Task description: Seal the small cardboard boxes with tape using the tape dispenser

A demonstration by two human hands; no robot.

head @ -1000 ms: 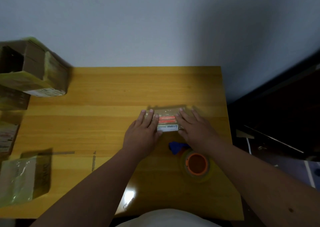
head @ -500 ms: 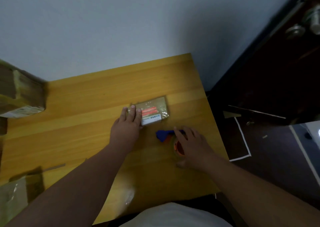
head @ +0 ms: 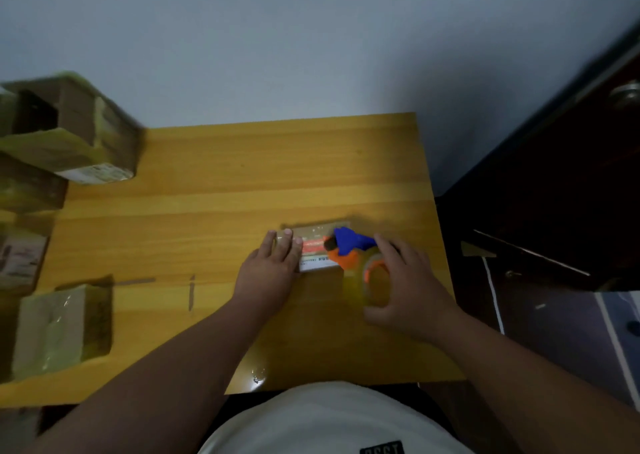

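A: Nearest first. We've got the right hand point(head: 410, 289) near the table's point(head: 214, 190) right edge, fingers and thumb curled round the tape dispenser point(head: 360, 263), gripping the roll.

B: Agreed. Dispenser has an orange hub, yellowish roll and a blue front piece; that blue end sits over the right part of the small cardboard box point(head: 317, 247). Contact with the box top we can't tell, too blurred.

A: Left hand point(head: 268, 273) next: fingers straight and close together, tips pressing on the box's left end, palm flat on the table.

B: The box lies flat, right of the table's middle, nearer the right edge than the left. Red strip and white label on top.

A: Left edge: a taped box point(head: 59, 329) near the front-left corner, with more cartons point(head: 69, 131) stacked at the back-left.

B: Beyond the far edge we see the wall point(head: 277, 38), with a dark door point(head: 571, 176) on the right.
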